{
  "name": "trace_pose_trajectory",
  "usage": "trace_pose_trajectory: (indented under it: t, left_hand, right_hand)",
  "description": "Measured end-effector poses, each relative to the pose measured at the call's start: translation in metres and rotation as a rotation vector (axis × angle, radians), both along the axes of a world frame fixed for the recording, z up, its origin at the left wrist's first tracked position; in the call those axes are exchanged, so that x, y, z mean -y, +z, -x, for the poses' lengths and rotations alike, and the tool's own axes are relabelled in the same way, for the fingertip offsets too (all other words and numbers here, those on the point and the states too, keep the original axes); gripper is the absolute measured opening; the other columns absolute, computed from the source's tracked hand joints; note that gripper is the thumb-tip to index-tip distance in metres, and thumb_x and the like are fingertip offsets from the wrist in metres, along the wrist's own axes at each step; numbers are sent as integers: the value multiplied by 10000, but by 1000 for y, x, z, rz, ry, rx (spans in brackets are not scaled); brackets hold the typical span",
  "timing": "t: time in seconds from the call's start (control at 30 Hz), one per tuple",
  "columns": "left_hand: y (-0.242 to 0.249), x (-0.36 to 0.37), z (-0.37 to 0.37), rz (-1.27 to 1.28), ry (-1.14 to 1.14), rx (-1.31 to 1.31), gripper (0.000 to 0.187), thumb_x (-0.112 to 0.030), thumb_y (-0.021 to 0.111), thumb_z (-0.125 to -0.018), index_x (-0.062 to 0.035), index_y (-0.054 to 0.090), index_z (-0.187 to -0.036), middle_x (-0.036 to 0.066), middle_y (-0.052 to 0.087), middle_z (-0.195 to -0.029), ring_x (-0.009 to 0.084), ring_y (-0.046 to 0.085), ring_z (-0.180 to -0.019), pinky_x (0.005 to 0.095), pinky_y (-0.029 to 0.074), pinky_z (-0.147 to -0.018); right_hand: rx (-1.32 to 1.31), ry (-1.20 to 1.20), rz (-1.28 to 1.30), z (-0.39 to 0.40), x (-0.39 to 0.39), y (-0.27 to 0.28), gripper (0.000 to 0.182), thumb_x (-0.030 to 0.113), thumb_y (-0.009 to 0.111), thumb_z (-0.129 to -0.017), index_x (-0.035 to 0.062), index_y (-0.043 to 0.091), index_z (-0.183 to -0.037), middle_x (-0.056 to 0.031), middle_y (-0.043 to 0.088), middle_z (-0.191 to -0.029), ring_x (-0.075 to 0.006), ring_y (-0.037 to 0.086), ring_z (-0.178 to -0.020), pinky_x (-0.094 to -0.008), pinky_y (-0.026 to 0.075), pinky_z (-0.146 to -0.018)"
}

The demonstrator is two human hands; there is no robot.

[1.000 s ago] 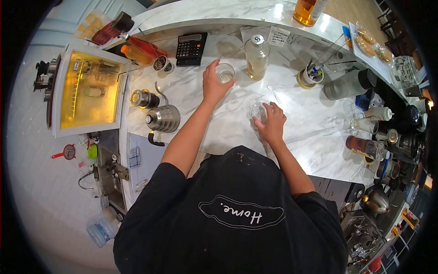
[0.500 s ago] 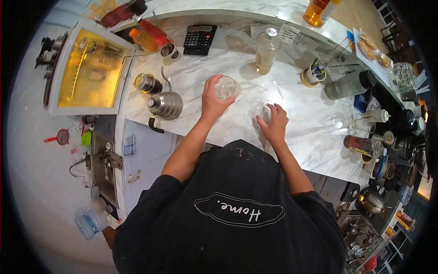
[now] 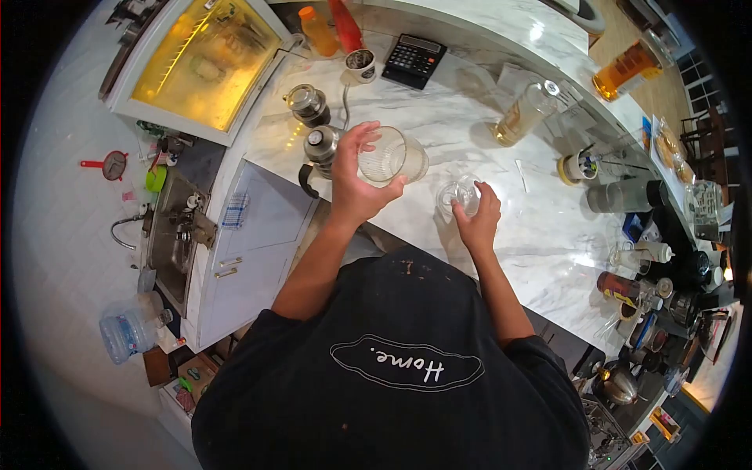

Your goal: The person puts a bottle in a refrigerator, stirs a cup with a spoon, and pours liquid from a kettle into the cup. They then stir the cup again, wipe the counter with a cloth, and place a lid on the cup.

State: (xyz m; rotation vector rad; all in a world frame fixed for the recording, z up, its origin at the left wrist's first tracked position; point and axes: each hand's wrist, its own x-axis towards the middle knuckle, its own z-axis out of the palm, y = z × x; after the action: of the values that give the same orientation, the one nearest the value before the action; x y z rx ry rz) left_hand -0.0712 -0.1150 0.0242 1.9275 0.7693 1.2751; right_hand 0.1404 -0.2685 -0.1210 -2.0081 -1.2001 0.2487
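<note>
My left hand [image 3: 357, 184] is closed around a ribbed clear drinking glass [image 3: 407, 160], which is tilted and appears raised off the marble counter [image 3: 439, 102]. To its right, my right hand [image 3: 479, 219] has its thumb and fingers round the side of a second clear glass [image 3: 453, 190], low over the counter; whether it rests there is hard to tell. Partly hidden behind my left hand is a steel gooseneck kettle [image 3: 319, 147]. A clear bottle [image 3: 526, 113] of pale liquid with a silver cap stands beyond my hands.
A calculator [image 3: 413, 60], a paper cup [image 3: 360, 66] and an orange bottle [image 3: 317, 33] line the back left, near a yellow-lit glass-door cabinet [image 3: 205, 66]. Farther right are a cup of pens and tools [image 3: 581, 165] and a large clear bottle [image 3: 619, 196]. A sink [image 3: 170, 251] lies left.
My left hand has lifted and tilted the ribbed glass, which looks larger now. My right hand stays at the second glass. The camera view has turned, shifting the counter items rightward.
</note>
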Motion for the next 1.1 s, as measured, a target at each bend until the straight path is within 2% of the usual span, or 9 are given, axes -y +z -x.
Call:
trace_pose_trajectory:
  t: [0.2,0.33,0.43,0.53,0.67,0.77,0.9,0.93,1.1]
  left_hand:
    - [31,-43,67,43,-27,215,1019,-64,868,-624,-64,317,-1481,174,504,-1424,284,595,-1209,402,458,-1004]
    - [58,-93,120,-22,-31,240,1027,-74,855,-647,-76,283,-1500,173,477,-1429,275,592,-1193,408,453,-1012]
    - [60,-139,164,-64,-8,228,1035,-85,867,-652,-75,279,-1503,176,470,-1431,282,592,-1200,413,453,-1011]
    - [43,-183,209,-44,70,167,1029,-98,889,-658,-62,296,-1499,181,484,-1417,297,592,-1216,430,468,-1017]
    - [6,-228,258,39,141,46,977,-99,896,-656,-44,367,-1476,173,503,-1386,295,598,-1210,425,489,-1020]
    - [-21,-257,284,34,133,-91,939,-103,896,-655,-39,414,-1458,163,511,-1354,291,597,-1205,415,500,-1017]
    - [-45,-283,303,16,114,-226,966,-75,904,-656,-34,393,-1475,147,510,-1319,280,589,-1226,422,495,-1009]
    - [-51,-288,304,7,111,-222,947,-90,904,-665,-40,412,-1473,149,512,-1315,283,593,-1219,429,501,-1010]
    - [-75,-308,311,24,75,-251,900,-123,890,-664,-54,446,-1444,172,534,-1304,329,584,-1212,435,495,-1023]
  right_hand:
    - [-57,-53,-132,44,-69,58,650,259,828,-840,51,546,-1388,-244,524,-1470,-418,474,-1361,-494,386,-1136]
    - [-78,-95,-210,74,-129,88,612,268,819,-859,55,575,-1379,-231,548,-1458,-394,489,-1372,-463,386,-1147]
    - [-96,-117,-210,99,-181,113,576,271,819,-863,57,602,-1353,-203,581,-1428,-360,530,-1327,-443,418,-1110]
    - [-96,-93,-246,122,-233,131,562,311,830,-856,47,633,-1311,-189,641,-1336,-334,589,-1240,-433,458,-1058]
    - [-116,17,-101,149,-290,160,583,412,836,-839,32,668,-1249,-190,708,-1165,-322,652,-1119,-425,503,-975]
    - [-91,39,-46,167,-326,165,584,428,826,-843,31,670,-1242,-190,714,-1143,-319,658,-1104,-415,506,-963]
    - [-76,119,32,192,-365,170,635,451,815,-843,-2,661,-1261,-244,698,-1236,-370,659,-1185,-429,505,-1000]
    - [-49,132,98,196,-374,173,681,485,803,-844,-17,649,-1277,-271,680,-1273,-401,644,-1221,-451,501,-1020]
    - [44,162,277,206,-420,163,744,542,781,-846,-7,616,-1321,-275,678,-1269,-426,653,-1189,-475,506,-1009]
